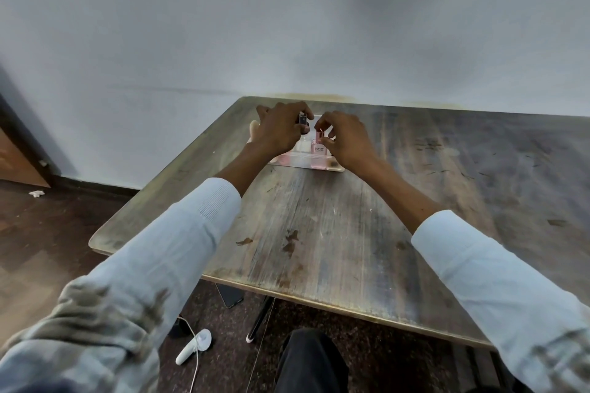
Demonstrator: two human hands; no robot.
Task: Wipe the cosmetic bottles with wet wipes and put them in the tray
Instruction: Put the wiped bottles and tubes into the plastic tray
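A clear tray [322, 166] lies on the far part of the wooden table [335, 226]. Both my hands hover over it. My left hand [279, 131] pinches the dark cap of a small bottle [302, 120] above the tray's left half. My right hand [346, 137] has its fingertips on the top of a pink bottle [319, 150] marked DGZ, which stands upright in the tray. A pale clear bottle [304, 145] stands between them, and something pink [283, 159] shows low in the tray's left part. No wet wipe is visible.
The table's back edge meets a white wall [287, 25]. Under the near table edge, on the dark floor, lie a white handheld controller [194, 346] with a cord and a dark phone-like slab [231, 295]. My dark-trousered knee [311, 357] sits below the table.
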